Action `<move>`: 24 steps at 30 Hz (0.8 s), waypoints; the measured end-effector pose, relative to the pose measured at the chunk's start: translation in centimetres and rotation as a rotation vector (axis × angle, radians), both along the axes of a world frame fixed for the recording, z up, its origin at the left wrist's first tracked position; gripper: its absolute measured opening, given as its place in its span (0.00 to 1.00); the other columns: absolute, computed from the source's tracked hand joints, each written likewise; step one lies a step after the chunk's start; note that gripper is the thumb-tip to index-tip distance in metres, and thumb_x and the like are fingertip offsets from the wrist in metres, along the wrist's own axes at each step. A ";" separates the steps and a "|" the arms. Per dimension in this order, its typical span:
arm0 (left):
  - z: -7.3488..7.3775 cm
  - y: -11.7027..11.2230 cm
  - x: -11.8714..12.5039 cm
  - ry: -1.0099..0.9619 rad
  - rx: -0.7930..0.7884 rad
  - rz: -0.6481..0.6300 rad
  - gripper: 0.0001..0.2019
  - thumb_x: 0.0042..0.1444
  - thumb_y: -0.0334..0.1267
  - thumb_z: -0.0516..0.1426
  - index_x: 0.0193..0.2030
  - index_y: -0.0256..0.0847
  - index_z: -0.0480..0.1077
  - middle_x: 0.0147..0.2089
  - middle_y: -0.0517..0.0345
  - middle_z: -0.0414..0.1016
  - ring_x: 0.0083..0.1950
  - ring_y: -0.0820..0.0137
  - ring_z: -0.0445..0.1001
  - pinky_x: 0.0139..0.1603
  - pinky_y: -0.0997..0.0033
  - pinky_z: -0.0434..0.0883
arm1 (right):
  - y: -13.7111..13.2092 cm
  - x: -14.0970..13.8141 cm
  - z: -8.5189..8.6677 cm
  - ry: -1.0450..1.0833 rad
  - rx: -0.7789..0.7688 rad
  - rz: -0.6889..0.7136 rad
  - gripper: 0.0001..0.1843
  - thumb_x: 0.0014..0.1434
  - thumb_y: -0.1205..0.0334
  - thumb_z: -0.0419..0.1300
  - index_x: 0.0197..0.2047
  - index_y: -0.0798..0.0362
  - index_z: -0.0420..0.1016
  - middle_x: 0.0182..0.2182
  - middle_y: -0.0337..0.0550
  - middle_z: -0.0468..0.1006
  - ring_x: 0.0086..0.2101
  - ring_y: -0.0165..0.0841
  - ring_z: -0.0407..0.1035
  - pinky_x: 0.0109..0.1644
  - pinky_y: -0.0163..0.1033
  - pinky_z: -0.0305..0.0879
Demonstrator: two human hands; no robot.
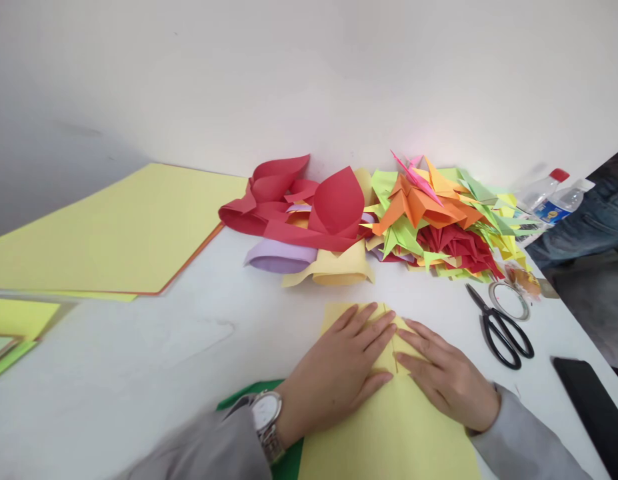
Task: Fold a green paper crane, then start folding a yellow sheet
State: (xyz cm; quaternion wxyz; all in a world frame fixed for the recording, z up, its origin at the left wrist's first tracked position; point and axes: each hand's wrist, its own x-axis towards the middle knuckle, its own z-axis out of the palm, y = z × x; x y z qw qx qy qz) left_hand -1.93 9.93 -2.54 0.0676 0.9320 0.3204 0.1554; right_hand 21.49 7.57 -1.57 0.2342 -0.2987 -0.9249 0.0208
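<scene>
At the left edge of the frame, small flat papers lie beside a stack of large yellow sheets, all uncreased as far as shows. Top centre, curled papers in red, purple and pale yellow are shaped but rest loose on the surface. Below them, the left hand lies flat, fingers extended, pressing rather than gripping. Under it at lower centre is a yellow sheet, seemingly part-folded: a dark line runs down its upper part, where two flaps appear to meet, while the lower part looks flat and unworked. Upper right, a heap of folded papers looks finished. The right hand has its fingers slightly parted, tips on the sheet, gripping nothing. At the right, scissors and a tape roll lie unused.
</scene>
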 end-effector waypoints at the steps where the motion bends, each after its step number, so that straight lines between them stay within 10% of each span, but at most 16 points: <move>1: 0.0 0.0 0.0 -0.006 0.001 0.000 0.27 0.66 0.49 0.49 0.68 0.39 0.56 0.70 0.50 0.59 0.70 0.54 0.54 0.67 0.50 0.54 | 0.0 0.0 0.0 -0.006 -0.014 -0.008 0.18 0.64 0.73 0.52 0.56 0.60 0.70 0.58 0.58 0.71 0.65 0.44 0.52 0.62 0.51 0.67; 10: -0.1 0.0 0.0 -0.003 0.006 0.002 0.28 0.66 0.51 0.48 0.68 0.38 0.56 0.69 0.49 0.58 0.70 0.54 0.53 0.67 0.50 0.53 | 0.1 0.4 -0.3 0.016 -0.033 -0.002 0.30 0.63 0.78 0.46 0.67 0.57 0.56 0.62 0.56 0.65 0.66 0.41 0.49 0.63 0.53 0.65; 24: 0.2 0.1 0.2 0.062 0.054 0.028 0.21 0.67 0.38 0.46 0.65 0.35 0.60 0.69 0.49 0.60 0.70 0.57 0.56 0.67 0.54 0.56 | 0.2 0.1 0.0 -0.092 -0.036 0.043 0.19 0.63 0.77 0.49 0.55 0.65 0.70 0.58 0.61 0.70 0.66 0.44 0.48 0.63 0.51 0.65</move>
